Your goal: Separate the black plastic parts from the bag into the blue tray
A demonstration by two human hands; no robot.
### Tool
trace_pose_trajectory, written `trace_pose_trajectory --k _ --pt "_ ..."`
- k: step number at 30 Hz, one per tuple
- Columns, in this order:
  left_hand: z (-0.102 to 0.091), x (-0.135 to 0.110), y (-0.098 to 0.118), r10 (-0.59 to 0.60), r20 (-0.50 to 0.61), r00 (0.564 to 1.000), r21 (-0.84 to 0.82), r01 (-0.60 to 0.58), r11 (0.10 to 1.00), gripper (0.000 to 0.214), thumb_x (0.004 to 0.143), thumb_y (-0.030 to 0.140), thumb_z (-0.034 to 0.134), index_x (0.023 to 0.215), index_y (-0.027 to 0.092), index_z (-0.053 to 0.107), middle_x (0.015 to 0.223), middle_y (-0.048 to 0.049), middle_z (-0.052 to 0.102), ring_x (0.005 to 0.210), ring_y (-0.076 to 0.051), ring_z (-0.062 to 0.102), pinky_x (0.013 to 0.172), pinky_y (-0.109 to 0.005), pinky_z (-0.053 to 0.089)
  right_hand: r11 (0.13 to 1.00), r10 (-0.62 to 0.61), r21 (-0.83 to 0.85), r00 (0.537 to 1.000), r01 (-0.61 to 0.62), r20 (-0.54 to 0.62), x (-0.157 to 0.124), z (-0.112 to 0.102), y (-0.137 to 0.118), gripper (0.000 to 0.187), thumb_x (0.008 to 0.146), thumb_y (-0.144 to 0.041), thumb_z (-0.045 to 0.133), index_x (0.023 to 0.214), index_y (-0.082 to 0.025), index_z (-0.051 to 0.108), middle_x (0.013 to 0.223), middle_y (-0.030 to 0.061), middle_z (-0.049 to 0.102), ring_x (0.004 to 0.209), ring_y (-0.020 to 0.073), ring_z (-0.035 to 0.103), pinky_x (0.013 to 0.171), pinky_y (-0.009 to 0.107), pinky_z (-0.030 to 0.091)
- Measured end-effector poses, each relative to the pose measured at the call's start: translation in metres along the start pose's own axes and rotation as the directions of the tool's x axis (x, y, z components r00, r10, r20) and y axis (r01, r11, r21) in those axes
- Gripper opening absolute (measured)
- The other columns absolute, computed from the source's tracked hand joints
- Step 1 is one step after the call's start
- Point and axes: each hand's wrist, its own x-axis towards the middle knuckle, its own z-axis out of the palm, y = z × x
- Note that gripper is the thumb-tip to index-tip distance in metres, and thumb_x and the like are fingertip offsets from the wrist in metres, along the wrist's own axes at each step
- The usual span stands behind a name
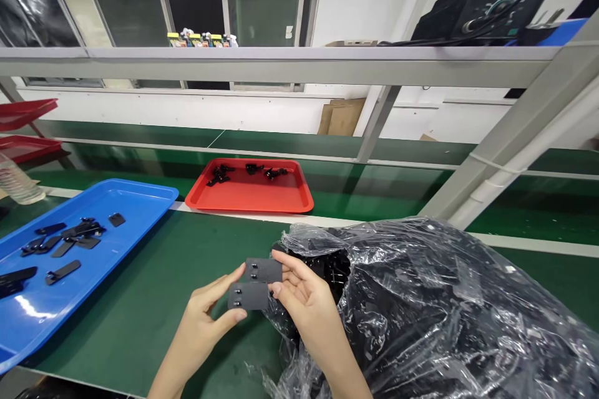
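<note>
Two small flat black plates (256, 297), each with a pair of short raised pins at its left end, lie side by side between my hands above the table. My left hand (201, 318) pinches them from the left, index finger at the upper plate and thumb at the lower one. From the right, my right hand (311, 302) grips their other ends between thumb and fingers. Just behind my right hand gapes a clear plastic bag (444, 299) full of black parts; its mouth faces the plates.
A blue tray (135, 199) with several black parts stands on the left of the green table (187, 255). Farther back is a red tray (248, 201) with small black pieces. A slanted metal post (496, 156) rises at right, under a shelf (281, 68).
</note>
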Motion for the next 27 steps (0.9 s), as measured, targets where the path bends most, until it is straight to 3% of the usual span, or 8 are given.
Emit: trace_pose_trajectory --k 4,9,22,27 --pt "0.001 0.000 0.001 -0.010 0.024 1.000 -0.001 0.010 1.000 0.050 0.076 0.041 0.071 0.122 0.022 0.063 0.120 -0.0081 0.068 0.105 -0.025 0.066 0.092 -0.034 0.054 1.000 -0.015 -0.003 1.000 0.015 -0.014 -0.002 0.000 0.002 0.039 0.077 -0.023 0.065 0.116 -0.016 0.063 0.093 0.0044 0.068 0.087 0.0170 0.065 0.079 0.026 0.053" --pt "0.003 -0.001 0.000 0.015 0.019 1.000 -0.012 -0.015 1.000 0.050 0.075 0.040 0.072 0.122 0.025 0.062 0.121 -0.0068 0.068 0.107 -0.024 0.065 0.094 -0.033 0.052 1.000 -0.012 -0.009 1.000 0.012 0.004 -0.006 -0.001 -0.004 0.036 0.079 -0.023 0.065 0.114 -0.016 0.063 0.096 0.0058 0.068 0.094 0.0189 0.064 0.086 0.029 0.051" --pt "0.000 -0.005 -0.004 0.000 -0.016 1.000 0.166 0.003 0.986 0.054 0.076 0.047 0.069 0.125 0.026 0.060 0.131 -0.0089 0.059 0.122 -0.029 0.056 0.108 -0.047 0.040 1.000 -0.022 -0.011 0.999 0.023 0.048 -0.009 -0.005 0.004 0.038 0.084 -0.023 0.064 0.122 -0.015 0.062 0.101 0.0075 0.067 0.096 0.0194 0.063 0.087 0.030 0.051" --pt "-0.001 -0.004 -0.005 0.085 -0.006 0.996 0.211 -0.082 0.974 0.053 0.078 0.045 0.069 0.126 0.025 0.058 0.128 -0.0088 0.062 0.114 -0.027 0.061 0.101 -0.041 0.048 0.999 -0.033 0.008 0.998 0.033 0.048 -0.010 -0.005 0.005 0.037 0.084 -0.022 0.064 0.121 -0.017 0.064 0.095 0.0055 0.066 0.088 0.0160 0.062 0.079 0.025 0.051"
